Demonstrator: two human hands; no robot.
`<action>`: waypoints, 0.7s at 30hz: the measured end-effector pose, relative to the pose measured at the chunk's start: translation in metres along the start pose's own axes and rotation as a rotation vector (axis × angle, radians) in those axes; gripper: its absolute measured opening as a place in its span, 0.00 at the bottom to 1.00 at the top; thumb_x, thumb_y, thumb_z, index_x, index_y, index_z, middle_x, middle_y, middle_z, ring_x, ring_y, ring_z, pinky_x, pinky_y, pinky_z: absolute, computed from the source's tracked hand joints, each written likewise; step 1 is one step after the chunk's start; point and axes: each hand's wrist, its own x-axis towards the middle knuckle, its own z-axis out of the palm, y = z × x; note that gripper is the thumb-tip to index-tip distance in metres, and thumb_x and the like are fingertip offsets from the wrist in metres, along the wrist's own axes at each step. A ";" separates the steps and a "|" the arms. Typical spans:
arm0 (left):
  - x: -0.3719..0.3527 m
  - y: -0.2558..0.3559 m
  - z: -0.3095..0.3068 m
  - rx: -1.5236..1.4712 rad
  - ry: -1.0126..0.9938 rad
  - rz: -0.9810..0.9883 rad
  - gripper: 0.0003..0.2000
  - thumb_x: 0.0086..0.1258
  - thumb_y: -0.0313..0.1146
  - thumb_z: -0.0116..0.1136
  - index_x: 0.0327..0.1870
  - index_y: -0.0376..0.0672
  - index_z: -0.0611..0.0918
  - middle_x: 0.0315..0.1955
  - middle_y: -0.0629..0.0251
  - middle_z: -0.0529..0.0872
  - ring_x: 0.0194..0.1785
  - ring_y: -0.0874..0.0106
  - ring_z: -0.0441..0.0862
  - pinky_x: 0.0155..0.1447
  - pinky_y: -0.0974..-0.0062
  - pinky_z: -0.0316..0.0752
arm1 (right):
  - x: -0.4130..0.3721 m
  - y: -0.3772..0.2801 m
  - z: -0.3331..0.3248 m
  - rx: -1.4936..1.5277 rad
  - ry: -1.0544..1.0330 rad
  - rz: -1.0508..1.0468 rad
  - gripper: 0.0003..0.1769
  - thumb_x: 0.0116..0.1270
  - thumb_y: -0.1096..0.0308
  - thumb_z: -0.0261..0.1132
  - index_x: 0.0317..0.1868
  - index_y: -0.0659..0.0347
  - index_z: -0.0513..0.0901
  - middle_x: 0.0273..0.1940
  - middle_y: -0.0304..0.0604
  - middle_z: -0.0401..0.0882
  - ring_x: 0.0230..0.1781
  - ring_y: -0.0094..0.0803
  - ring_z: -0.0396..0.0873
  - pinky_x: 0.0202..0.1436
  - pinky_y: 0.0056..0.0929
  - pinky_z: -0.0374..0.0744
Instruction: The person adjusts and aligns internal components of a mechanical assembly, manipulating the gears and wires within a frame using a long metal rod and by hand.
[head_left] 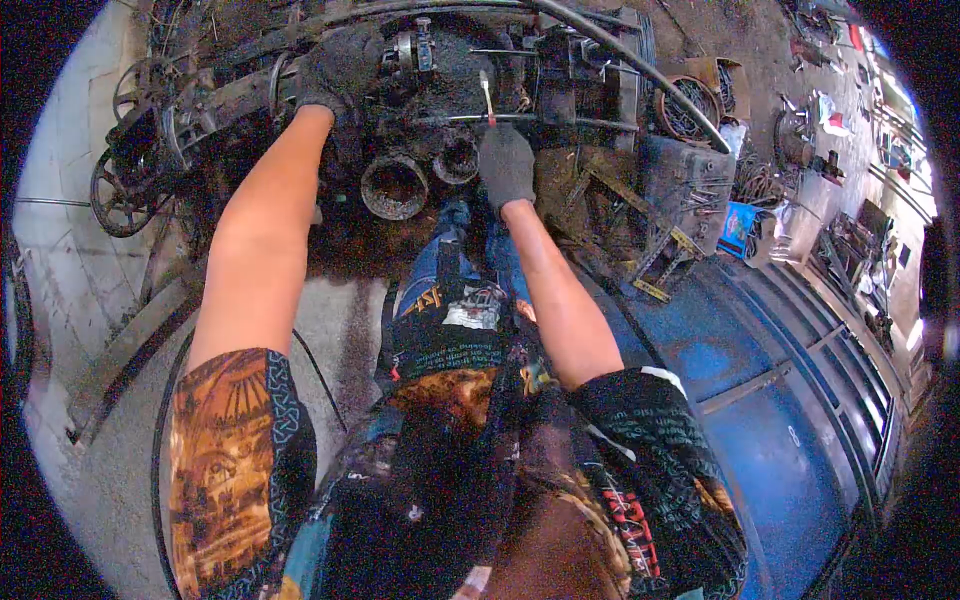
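My right hand (507, 160), in a dark grey glove, is closed around a slim tool (487, 95) with a pale, flattened tip and a red band by the fist. The tip points away from me, over the dark, greasy bed of a machine (580, 75). My left hand (338, 85), also in a dark glove, lies against the machine beside a shiny ring-shaped metal part (415, 52); its fingers blend into the dark metal. Two round, open-ended cylinders (394, 187) sit below, between my arms. A metal rod (460, 119) passes close to my right fist.
Spoked handwheels (125, 190) stick out at the machine's left end. A long bar (640, 60) slants across the upper right. To the right stand a metal box (690, 180), an angled steel bracket (650, 245), a blue packet (738, 228) and a blue metal panel (780, 390).
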 end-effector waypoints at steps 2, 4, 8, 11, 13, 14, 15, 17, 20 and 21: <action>0.008 -0.006 0.024 0.007 0.006 0.003 0.16 0.71 0.41 0.43 0.49 0.44 0.81 0.49 0.54 0.82 0.53 0.57 0.78 0.57 0.59 0.73 | -0.017 -0.004 -0.006 0.226 0.217 0.115 0.19 0.71 0.61 0.50 0.31 0.66 0.81 0.29 0.59 0.80 0.31 0.57 0.80 0.34 0.52 0.76; -0.005 -0.022 0.039 0.015 0.011 0.006 0.16 0.71 0.41 0.43 0.49 0.44 0.81 0.49 0.54 0.82 0.53 0.56 0.78 0.57 0.58 0.72 | -0.001 -0.011 -0.013 0.108 0.179 0.061 0.18 0.70 0.62 0.50 0.31 0.66 0.81 0.30 0.58 0.80 0.31 0.56 0.80 0.34 0.51 0.77; 0.005 -0.030 0.065 0.041 0.042 0.026 0.17 0.71 0.42 0.43 0.49 0.43 0.80 0.49 0.53 0.82 0.53 0.55 0.78 0.58 0.58 0.72 | 0.039 -0.012 -0.016 -0.068 -0.040 -0.007 0.15 0.69 0.61 0.53 0.39 0.66 0.78 0.35 0.61 0.79 0.35 0.59 0.77 0.39 0.52 0.75; -0.006 -0.045 0.078 0.061 0.069 0.031 0.17 0.71 0.42 0.43 0.49 0.43 0.80 0.49 0.52 0.82 0.52 0.53 0.78 0.59 0.57 0.71 | 0.011 -0.003 -0.013 0.081 0.021 0.023 0.15 0.68 0.62 0.53 0.39 0.66 0.79 0.33 0.61 0.79 0.34 0.59 0.77 0.38 0.51 0.76; -0.004 -0.056 0.095 0.071 0.078 0.030 0.17 0.71 0.42 0.43 0.49 0.42 0.80 0.49 0.51 0.82 0.52 0.53 0.78 0.60 0.57 0.71 | -0.007 -0.002 -0.010 0.159 0.036 0.117 0.14 0.68 0.62 0.54 0.38 0.66 0.79 0.33 0.61 0.79 0.34 0.58 0.78 0.38 0.51 0.76; -0.001 -0.057 0.104 0.075 0.082 0.033 0.17 0.71 0.43 0.43 0.49 0.42 0.80 0.49 0.51 0.82 0.52 0.52 0.77 0.60 0.57 0.70 | -0.012 -0.002 -0.009 0.236 0.057 0.214 0.14 0.67 0.62 0.54 0.38 0.65 0.80 0.33 0.61 0.79 0.34 0.58 0.78 0.38 0.50 0.76; 0.000 -0.059 0.111 0.080 0.089 0.036 0.17 0.71 0.43 0.43 0.49 0.42 0.80 0.49 0.50 0.82 0.52 0.52 0.77 0.60 0.57 0.70 | -0.008 -0.002 -0.012 0.236 0.058 0.215 0.14 0.67 0.62 0.54 0.38 0.65 0.80 0.33 0.61 0.79 0.34 0.58 0.78 0.38 0.50 0.76; -0.002 -0.060 0.113 0.085 0.094 0.039 0.17 0.71 0.43 0.43 0.49 0.42 0.79 0.49 0.50 0.82 0.52 0.51 0.77 0.60 0.57 0.70 | 0.006 -0.003 -0.022 -0.123 0.064 -0.071 0.17 0.70 0.60 0.51 0.37 0.66 0.80 0.36 0.65 0.79 0.41 0.60 0.78 0.41 0.52 0.76; 0.001 -0.032 0.067 0.072 -0.019 0.030 0.17 0.70 0.43 0.44 0.50 0.42 0.80 0.50 0.53 0.82 0.54 0.56 0.78 0.59 0.59 0.72 | 0.031 -0.026 -0.042 0.148 0.092 0.108 0.17 0.71 0.60 0.50 0.38 0.65 0.80 0.35 0.63 0.79 0.39 0.61 0.77 0.40 0.54 0.75; 0.004 -0.027 0.055 0.072 -0.052 0.027 0.17 0.70 0.43 0.45 0.50 0.43 0.80 0.51 0.54 0.82 0.55 0.57 0.78 0.58 0.59 0.72 | 0.029 -0.023 -0.041 0.150 0.096 0.106 0.17 0.71 0.60 0.50 0.38 0.65 0.80 0.35 0.63 0.79 0.39 0.61 0.77 0.40 0.54 0.75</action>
